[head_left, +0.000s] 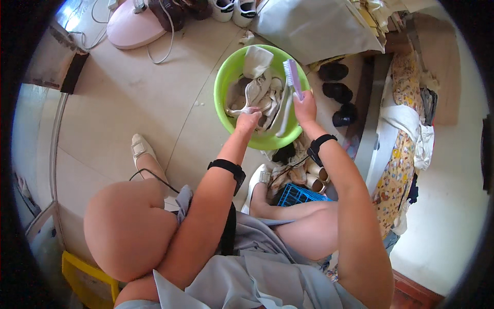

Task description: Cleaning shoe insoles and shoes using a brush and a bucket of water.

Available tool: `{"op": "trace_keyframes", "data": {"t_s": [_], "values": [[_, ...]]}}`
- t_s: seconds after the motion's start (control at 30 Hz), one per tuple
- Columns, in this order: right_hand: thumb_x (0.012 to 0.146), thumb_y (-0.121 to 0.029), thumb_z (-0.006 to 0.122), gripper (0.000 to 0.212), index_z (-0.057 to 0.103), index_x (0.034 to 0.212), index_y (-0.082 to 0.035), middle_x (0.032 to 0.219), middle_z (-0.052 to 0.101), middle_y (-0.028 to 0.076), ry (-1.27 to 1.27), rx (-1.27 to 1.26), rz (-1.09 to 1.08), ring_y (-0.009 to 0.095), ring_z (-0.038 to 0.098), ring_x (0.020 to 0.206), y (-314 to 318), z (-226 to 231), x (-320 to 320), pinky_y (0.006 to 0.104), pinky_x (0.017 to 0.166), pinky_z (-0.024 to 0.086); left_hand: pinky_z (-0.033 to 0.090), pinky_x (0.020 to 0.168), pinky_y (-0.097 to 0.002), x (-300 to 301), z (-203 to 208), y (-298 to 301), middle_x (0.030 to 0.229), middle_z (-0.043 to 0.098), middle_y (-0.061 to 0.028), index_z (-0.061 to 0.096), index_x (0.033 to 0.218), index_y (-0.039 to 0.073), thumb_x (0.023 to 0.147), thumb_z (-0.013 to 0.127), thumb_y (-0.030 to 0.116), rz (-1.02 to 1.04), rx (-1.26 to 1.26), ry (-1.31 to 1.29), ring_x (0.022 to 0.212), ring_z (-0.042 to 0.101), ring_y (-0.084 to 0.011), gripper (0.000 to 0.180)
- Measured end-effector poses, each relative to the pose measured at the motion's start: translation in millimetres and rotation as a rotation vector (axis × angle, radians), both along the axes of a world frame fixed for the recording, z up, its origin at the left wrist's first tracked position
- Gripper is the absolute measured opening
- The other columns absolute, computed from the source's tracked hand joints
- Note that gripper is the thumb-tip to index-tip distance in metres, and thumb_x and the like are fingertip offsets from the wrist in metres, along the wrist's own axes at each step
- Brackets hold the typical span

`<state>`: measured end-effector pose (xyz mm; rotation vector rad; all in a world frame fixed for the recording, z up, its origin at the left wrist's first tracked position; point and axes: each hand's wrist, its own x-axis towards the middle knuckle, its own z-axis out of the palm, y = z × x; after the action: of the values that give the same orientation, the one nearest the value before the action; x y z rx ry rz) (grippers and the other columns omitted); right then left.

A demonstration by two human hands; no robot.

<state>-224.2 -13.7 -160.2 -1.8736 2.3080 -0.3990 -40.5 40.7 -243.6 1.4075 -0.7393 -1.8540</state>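
Note:
A lime-green basin (223, 82) stands on the floor in front of me, holding a wet heap of white and greyish pieces (257, 92) that look like cloth or soft shoes; I cannot tell which. A white square piece (258, 62) leans on the far rim. My left hand (249, 119) reaches into the near side of the basin, its fingers closed on the edge of a white piece. Over the right rim, my right hand (305, 106) grips a lilac scrubbing brush (293, 77), its white bristles facing left and its head upward.
Dark shoes (337, 92) line the floor right of the basin. A blue plastic basket (301, 195) and pale shoes (315, 177) lie near my right leg. A pink round base (135, 26) with cables stands at far left, a large grey-white bag (314, 26) behind the basin.

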Motion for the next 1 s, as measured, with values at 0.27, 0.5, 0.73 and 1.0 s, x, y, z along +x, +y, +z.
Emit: {"op": "trace_keyframes", "data": {"t_s": [0.27,0.5,0.73,1.0], "values": [[0.078,-0.025,0.059,0.024,0.052,0.086,-0.003,0.073,0.059,0.014,-0.235,-0.157,0.040,0.030,0.059,0.067,-8,35,-52,0.0381,0.059,0.045,0.037,0.086,-0.0297,-3,0,0,0.105,0.057,-0.0081,0.057,0.110,0.002,0.079,0.056,0.020,0.027,-0.062,0.146,0.098,0.049,-0.0181,0.037],[0.082,-0.018,0.055,0.011,0.052,0.083,-0.007,0.063,0.043,0.000,-0.948,0.188,-0.233,0.006,0.040,0.045,20,99,-87,0.0227,0.039,0.033,0.041,0.076,-0.0347,7,-8,5,0.106,0.056,-0.0071,0.056,0.112,0.005,0.079,0.055,0.020,0.052,-0.027,0.240,0.093,0.050,-0.0187,0.037],[0.081,-0.012,0.053,0.014,0.053,0.085,0.001,0.066,0.055,0.008,-0.831,0.180,-0.434,0.014,0.052,0.048,62,94,-144,0.0261,0.043,0.043,0.039,0.084,-0.0355,18,-7,10,0.101,0.057,-0.0053,0.051,0.117,0.007,0.082,0.055,0.018,0.109,0.073,0.514,0.097,0.053,-0.0184,0.037],[0.084,-0.013,0.046,0.019,0.053,0.094,0.003,0.070,0.061,0.015,-0.640,0.700,-0.415,0.020,0.061,0.054,114,47,-168,0.0287,0.048,0.050,0.036,0.094,-0.0419,31,-13,5,0.108,0.054,-0.0115,0.046,0.121,0.005,0.085,0.052,0.018,0.089,0.051,0.599,0.107,0.049,-0.0250,0.039]]}}
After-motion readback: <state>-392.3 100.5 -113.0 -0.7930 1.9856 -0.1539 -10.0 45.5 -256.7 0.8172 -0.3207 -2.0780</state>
